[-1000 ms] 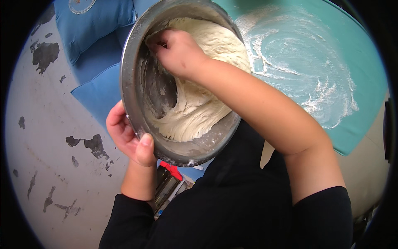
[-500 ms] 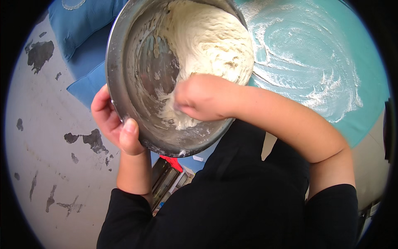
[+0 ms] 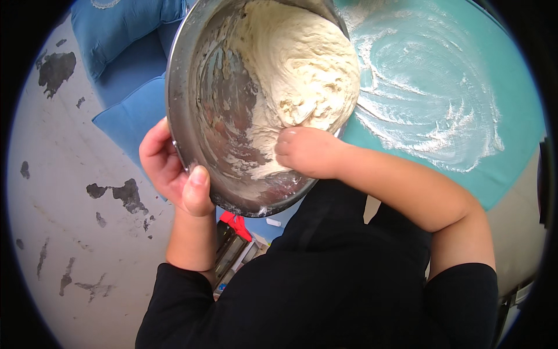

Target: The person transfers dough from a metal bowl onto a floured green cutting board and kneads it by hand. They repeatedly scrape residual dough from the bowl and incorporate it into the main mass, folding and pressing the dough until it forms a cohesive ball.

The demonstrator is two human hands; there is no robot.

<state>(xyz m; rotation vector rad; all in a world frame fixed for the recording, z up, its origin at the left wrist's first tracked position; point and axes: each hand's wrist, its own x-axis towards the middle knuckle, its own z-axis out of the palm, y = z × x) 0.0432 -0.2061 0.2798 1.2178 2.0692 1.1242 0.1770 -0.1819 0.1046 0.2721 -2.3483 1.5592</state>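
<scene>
A large metal mixing bowl (image 3: 187, 125) tilts to the right in front of me, its inner wall smeared with sticky residue. My left hand (image 3: 177, 174) grips its left rim, with the thumb over the edge and the fingers around the outside. Pale, wet dough (image 3: 302, 64) is heaped against the bowl's right side, and a thinner tail of it runs down toward the lower wall. Inside the lower right of the bowl, my right hand (image 3: 308, 152) is closed on the dough's near edge; its fingertips are partly hidden.
Right of the bowl is a green table surface (image 3: 517, 116) with white flour (image 3: 430, 99) smeared in arcs. Blue cushions (image 3: 131, 38) lie at the far left, beside a grey floor (image 3: 70, 192) with dark patches. A red item (image 3: 235, 225) shows below the bowl.
My right hand has moved right along the dough toward the bowl's right wall. The bowl and my left hand have shifted slightly to the right.
</scene>
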